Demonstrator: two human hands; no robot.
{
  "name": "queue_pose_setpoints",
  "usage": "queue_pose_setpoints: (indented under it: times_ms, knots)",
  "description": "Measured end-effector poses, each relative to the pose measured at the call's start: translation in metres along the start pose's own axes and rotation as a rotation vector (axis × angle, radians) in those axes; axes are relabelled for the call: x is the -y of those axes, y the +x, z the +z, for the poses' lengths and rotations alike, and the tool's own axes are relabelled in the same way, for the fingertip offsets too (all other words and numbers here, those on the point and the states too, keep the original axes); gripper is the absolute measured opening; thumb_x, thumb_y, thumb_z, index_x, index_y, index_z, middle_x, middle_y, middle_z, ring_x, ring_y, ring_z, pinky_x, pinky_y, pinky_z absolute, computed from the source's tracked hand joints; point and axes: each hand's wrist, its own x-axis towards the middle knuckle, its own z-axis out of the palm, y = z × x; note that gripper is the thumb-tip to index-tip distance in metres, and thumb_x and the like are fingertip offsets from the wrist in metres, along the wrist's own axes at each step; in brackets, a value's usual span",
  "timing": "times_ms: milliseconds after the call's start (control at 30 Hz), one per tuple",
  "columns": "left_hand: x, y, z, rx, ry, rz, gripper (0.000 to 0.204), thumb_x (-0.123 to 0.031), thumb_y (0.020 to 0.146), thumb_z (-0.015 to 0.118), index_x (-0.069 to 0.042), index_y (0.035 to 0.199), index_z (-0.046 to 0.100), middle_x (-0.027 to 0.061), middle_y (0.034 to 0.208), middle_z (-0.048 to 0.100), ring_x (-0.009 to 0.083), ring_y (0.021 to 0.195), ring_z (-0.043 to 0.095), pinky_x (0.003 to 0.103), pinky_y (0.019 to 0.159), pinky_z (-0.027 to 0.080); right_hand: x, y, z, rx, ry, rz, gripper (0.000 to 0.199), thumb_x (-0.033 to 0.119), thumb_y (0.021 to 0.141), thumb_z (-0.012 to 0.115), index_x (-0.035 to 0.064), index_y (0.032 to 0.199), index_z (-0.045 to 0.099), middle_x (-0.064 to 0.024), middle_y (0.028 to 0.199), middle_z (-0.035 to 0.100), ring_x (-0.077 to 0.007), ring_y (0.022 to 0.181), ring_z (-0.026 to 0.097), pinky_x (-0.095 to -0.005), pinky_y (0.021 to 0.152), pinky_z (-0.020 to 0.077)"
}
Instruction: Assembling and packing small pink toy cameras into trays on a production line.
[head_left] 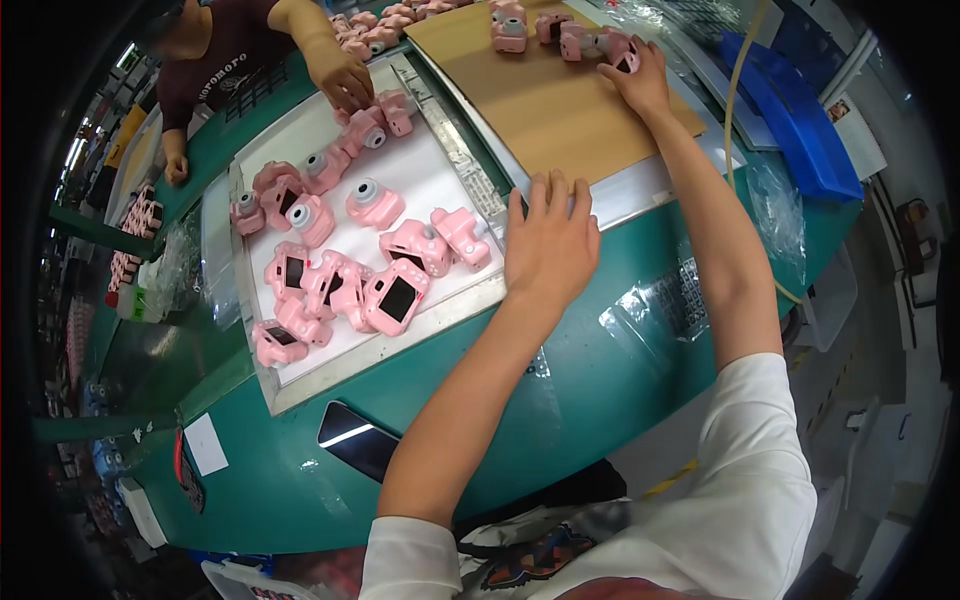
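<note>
My right hand (642,82) reaches to the far right of a brown cardboard sheet (570,115), its fingers curled around a pink toy camera (625,58). Directly left of it, more pink toy cameras (508,28) stand along the sheet's far edge. My left hand (550,240) lies with fingers extended over the near left corner of the cardboard and its metal frame, holding nothing. Beside it, a white framed tray (370,265) carries several pink toy cameras (398,297), some lens up, some screen up.
Across the table, a co-worker's hand (345,82) touches toy cameras at the tray's far side. A smartphone (358,440) and a white card (206,445) lie on the green table (450,440). A blue bin (790,120) and clear plastic bags (775,215) are at the right.
</note>
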Motion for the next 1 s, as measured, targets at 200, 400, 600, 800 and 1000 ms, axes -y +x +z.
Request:
queue_pose_setpoints:
  times_ms: [200, 400, 600, 800, 1000]
  knots:
    - [0.025, -0.006, -0.003, 0.031, 0.1, -0.018, 0.044, -0.031, 0.096, 0.053, -0.005, 0.132, 0.059, 0.0164, 0.136, 0.055, 0.0333, 0.129, 0.046, 0.05, 0.108, 0.036, 0.059, 0.028, 0.071, 0.064, 0.069, -0.052, 0.068, 0.03, 0.075, 0.083, 0.0059, 0.134, 0.063, -0.0212, 0.13, 0.062, -0.0369, 0.114, 0.063, -0.0392, 0.097, 0.0524]
    - [-0.001, 0.014, 0.011, -0.036, -0.024, 0.008, 0.026, -0.023, 0.086, 0.059, -0.009, 0.102, 0.073, 0.0122, 0.115, 0.064, 0.0343, 0.116, 0.051, 0.054, 0.1, 0.039, -0.055, 0.102, 0.081, 0.235, 0.343, -0.675, 0.025, 0.016, 0.09, 0.07, 0.0039, 0.112, 0.073, -0.0133, 0.124, 0.067, -0.0215, 0.089, 0.068, -0.0301, 0.077, 0.0562]
    - [0.013, -0.007, 0.025, -0.111, 0.111, -0.098, 0.039, -0.031, 0.092, 0.055, -0.009, 0.122, 0.067, 0.0147, 0.129, 0.061, 0.0369, 0.124, 0.047, 0.062, 0.11, 0.029, 0.0, 0.009, 0.076, 0.278, 0.411, -0.441, 0.047, 0.028, 0.101, 0.06, 0.0042, 0.141, 0.057, -0.0156, 0.14, 0.059, -0.0312, 0.121, 0.059, -0.0346, 0.103, 0.0449]
    - [0.009, -0.067, -0.042, -0.227, -0.023, 0.052, 0.037, -0.037, 0.084, 0.062, -0.008, 0.106, 0.069, 0.0166, 0.116, 0.064, 0.0348, 0.11, 0.053, 0.058, 0.106, 0.034, 0.071, -0.129, -0.002, 0.339, 0.344, -0.607, 0.058, 0.03, 0.102, 0.063, 0.007, 0.152, 0.046, -0.0172, 0.155, 0.046, -0.0353, 0.142, 0.043, -0.0396, 0.118, 0.0324]
    - [0.01, -0.246, -0.324, -0.418, 0.094, -0.033, 0.032, -0.021, 0.083, 0.064, -0.01, 0.113, 0.066, 0.0069, 0.11, 0.063, 0.0257, 0.103, 0.061, 0.041, 0.092, 0.048, 0.1, -0.219, -0.094, 0.575, 0.28, -0.57, 0.054, 0.028, 0.105, 0.058, 0.0071, 0.153, 0.045, -0.0148, 0.16, 0.04, -0.0309, 0.147, 0.039, -0.0402, 0.121, 0.0292]
